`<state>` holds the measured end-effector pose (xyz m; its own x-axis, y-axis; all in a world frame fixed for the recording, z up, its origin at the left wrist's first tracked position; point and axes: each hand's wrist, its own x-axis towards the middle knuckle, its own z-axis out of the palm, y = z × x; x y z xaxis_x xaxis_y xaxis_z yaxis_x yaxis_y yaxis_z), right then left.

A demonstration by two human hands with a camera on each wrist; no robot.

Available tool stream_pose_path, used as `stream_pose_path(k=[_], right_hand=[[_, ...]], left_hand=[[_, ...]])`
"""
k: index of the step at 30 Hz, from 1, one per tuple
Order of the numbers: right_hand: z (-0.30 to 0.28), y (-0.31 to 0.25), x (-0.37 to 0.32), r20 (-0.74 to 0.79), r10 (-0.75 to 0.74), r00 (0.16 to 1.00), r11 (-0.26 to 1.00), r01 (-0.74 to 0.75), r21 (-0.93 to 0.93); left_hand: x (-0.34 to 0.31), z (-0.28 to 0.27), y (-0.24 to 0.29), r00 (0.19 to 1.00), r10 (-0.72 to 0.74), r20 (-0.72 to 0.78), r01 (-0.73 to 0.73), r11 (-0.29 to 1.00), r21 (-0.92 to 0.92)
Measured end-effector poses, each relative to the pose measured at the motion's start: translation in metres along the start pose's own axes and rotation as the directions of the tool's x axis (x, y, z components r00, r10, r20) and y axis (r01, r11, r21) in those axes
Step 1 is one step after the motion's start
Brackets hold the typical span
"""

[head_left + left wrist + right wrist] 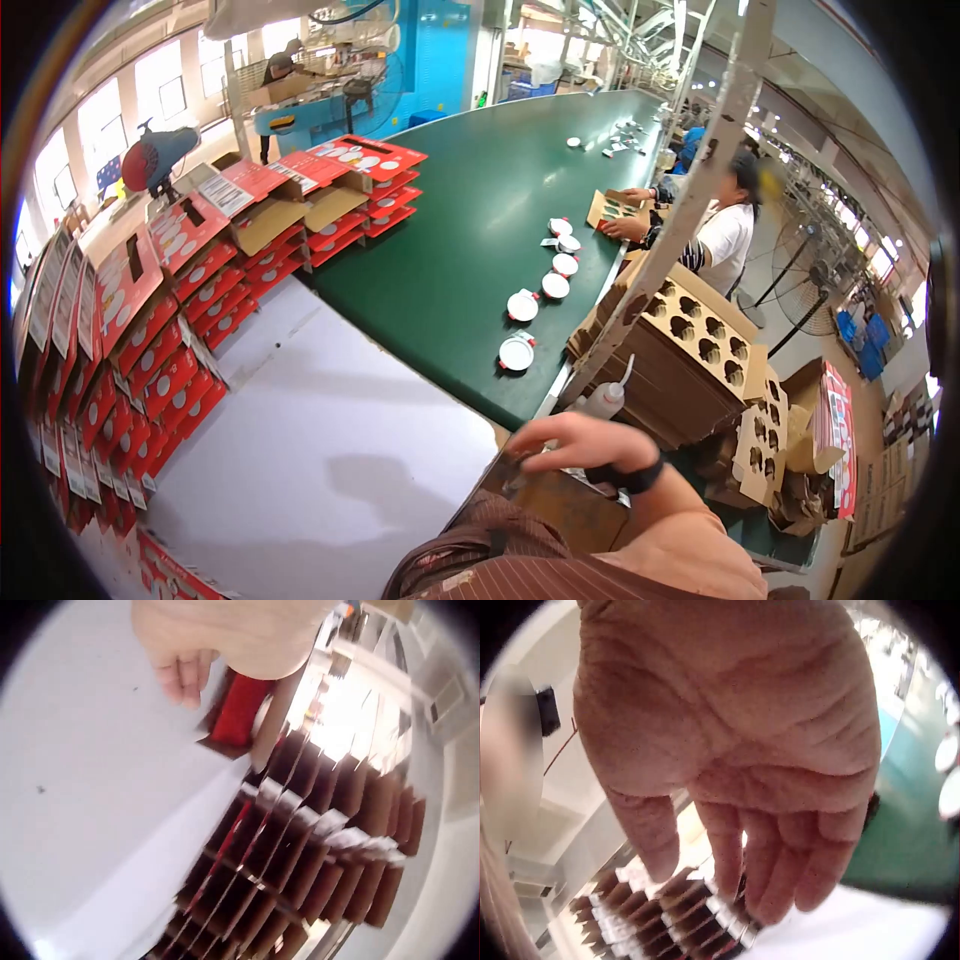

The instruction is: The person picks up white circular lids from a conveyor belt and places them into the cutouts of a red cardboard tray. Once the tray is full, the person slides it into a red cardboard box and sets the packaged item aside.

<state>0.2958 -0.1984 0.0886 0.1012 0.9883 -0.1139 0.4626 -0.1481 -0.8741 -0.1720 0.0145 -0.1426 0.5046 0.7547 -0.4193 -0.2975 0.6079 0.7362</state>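
My right hand (pixel 580 443) is raised over the near end of the green conveyor belt (pixel 440 250), wearing a dark wristband. In the right wrist view its palm faces the camera, with the fingers hanging loosely bent and nothing held. My left hand (pixel 225 634) is outside the head view. The left wrist view has it over the white tabletop (pixel 90 772), fingers relaxed, with a red carton piece (pixel 241 709) right beside its palm. Stacked red cartons (pixel 190 290) stand along the table's left and far sides. White round-topped items (pixel 516 352) sit in a line on the belt.
Across the belt a person in a white top (pixel 728 235) handles a small carton (pixel 610 210). At my right are cardboard inserts with holes (pixel 700 330), a white squeeze bottle (pixel 606 400) and a metal post (pixel 690 170). A fan (pixel 160 160) stands behind the cartons.
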Motion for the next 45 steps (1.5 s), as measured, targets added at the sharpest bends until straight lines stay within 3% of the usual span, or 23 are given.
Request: stream_pose_path(k=[2, 4, 6, 8, 10, 12, 14, 16, 18, 24, 26, 27, 28, 30, 32, 33, 35, 37, 38, 40, 42, 44, 45], right_hand=[[-0.033, -0.017, -0.051, -0.187, 0.193, 0.963, 0.98, -0.199, -0.014], [-0.058, -0.011, -0.091, -0.454, 0.294, 0.841, 0.949, -0.315, 0.031], [-0.08, -0.004, -0.112, -0.713, 0.226, 0.664, 0.923, -0.379, -0.061], [-0.114, 0.049, -0.137, -0.836, 0.008, 0.549, 0.784, -0.523, -0.336], [-0.133, 0.062, -0.149, -0.866, 0.19, 0.463, 0.696, -0.685, -0.214], [-0.147, 0.076, -0.159, -0.857, 0.265, 0.442, 0.701, -0.698, -0.144], [-0.156, 0.081, -0.165, -0.762, 0.411, 0.501, 0.763, -0.646, -0.014], [-0.16, 0.078, -0.169, -0.763, 0.385, 0.52, 0.776, -0.63, -0.038], [-0.166, 0.074, -0.172, -0.683, 0.493, 0.539, 0.806, -0.579, 0.125], [-0.174, 0.096, -0.181, -0.791, 0.334, 0.512, 0.791, -0.609, -0.06], [-0.159, 0.067, -0.167, -0.93, 0.035, 0.366, 0.492, -0.816, -0.303], [-0.152, 0.053, -0.166, -0.929, -0.069, 0.364, 0.423, -0.832, -0.358], [-0.143, 0.036, -0.166, -0.928, -0.073, 0.366, 0.425, -0.83, -0.361], [-0.121, -0.005, -0.17, -0.873, -0.387, 0.297, 0.323, -0.843, -0.43], [-0.095, -0.048, -0.179, -0.803, -0.562, 0.198, 0.413, -0.774, -0.48], [-0.08, -0.068, -0.19, -0.844, -0.511, 0.162, 0.414, -0.814, -0.407], [-0.05, -0.098, -0.201, -0.854, -0.513, 0.084, 0.567, -0.714, -0.411], [-0.029, -0.102, -0.235, -0.917, -0.366, 0.156, 0.679, -0.63, -0.378], [-0.02, -0.095, -0.246, -0.892, -0.429, 0.146, 0.666, -0.616, -0.421], [-0.003, -0.1, -0.252, -0.938, -0.328, 0.111, 0.758, -0.561, -0.331], [0.001, -0.084, -0.249, -0.969, -0.179, 0.168, 0.916, -0.332, -0.226], [0.007, -0.079, -0.2, -0.954, -0.271, 0.128, 0.907, -0.297, -0.298], [0.013, -0.077, -0.174, -0.965, -0.21, 0.154, 0.954, -0.183, -0.237]], left_hand=[[-0.003, -0.005, -0.001, 1.0, 0.004, 0.003, -0.004, 1.0, 0.01], [-0.007, -0.01, 0.001, 1.0, 0.005, 0.002, -0.005, 1.0, 0.029], [-0.011, -0.015, 0.008, 1.0, 0.002, 0.0, -0.002, 0.998, 0.06], [-0.01, -0.017, 0.015, 1.0, 0.006, 0.004, -0.006, 0.996, 0.09], [-0.005, -0.015, 0.019, 1.0, 0.023, 0.005, -0.024, 0.994, 0.108], [-0.006, 0.004, 0.024, 0.999, 0.048, -0.002, -0.047, 0.992, 0.116], [0.002, 0.027, 0.023, 0.998, 0.065, 0.013, -0.066, 0.988, 0.142], [0.013, 0.039, 0.021, 0.997, -0.064, -0.038, 0.063, 0.998, -0.026], [0.016, 0.05, 0.022, 0.996, -0.086, -0.03, 0.087, 0.996, 0.033], [0.024, 0.071, 0.026, 0.99, -0.131, -0.051, 0.136, 0.985, 0.109], [0.036, 0.06, 0.022, 0.991, -0.127, -0.035, 0.13, 0.986, 0.104], [0.043, 0.049, 0.02, 0.991, -0.133, 0.022, 0.129, 0.986, 0.106], [0.046, 0.043, 0.019, 0.987, -0.138, 0.077, 0.129, 0.986, 0.109], [0.048, 0.054, 0.025, 0.99, -0.127, 0.063, 0.116, 0.982, 0.151], [0.051, 0.071, 0.03, 0.993, -0.107, 0.039, 0.099, 0.979, 0.181], [0.052, 0.081, 0.027, 0.995, -0.095, 0.043, 0.084, 0.973, 0.213], [0.043, 0.108, 0.032, 0.992, -0.102, 0.07, 0.075, 0.947, 0.311], [0.031, 0.147, 0.04, 0.978, -0.115, 0.175, 0.037, 0.916, 0.399], [0.025, 0.165, 0.041, 0.963, -0.102, 0.25, -0.012, 0.91, 0.415], [0.018, 0.193, 0.043, 0.88, -0.157, 0.449, -0.052, 0.906, 0.42], [0.019, 0.219, 0.037, 0.702, -0.133, 0.699, -0.254, 0.871, 0.421], [0.006, 0.253, 0.042, 0.586, -0.138, 0.798, -0.332, 0.858, 0.392], [0.005, 0.262, 0.042, 0.589, -0.125, 0.798, -0.341, 0.857, 0.386]])
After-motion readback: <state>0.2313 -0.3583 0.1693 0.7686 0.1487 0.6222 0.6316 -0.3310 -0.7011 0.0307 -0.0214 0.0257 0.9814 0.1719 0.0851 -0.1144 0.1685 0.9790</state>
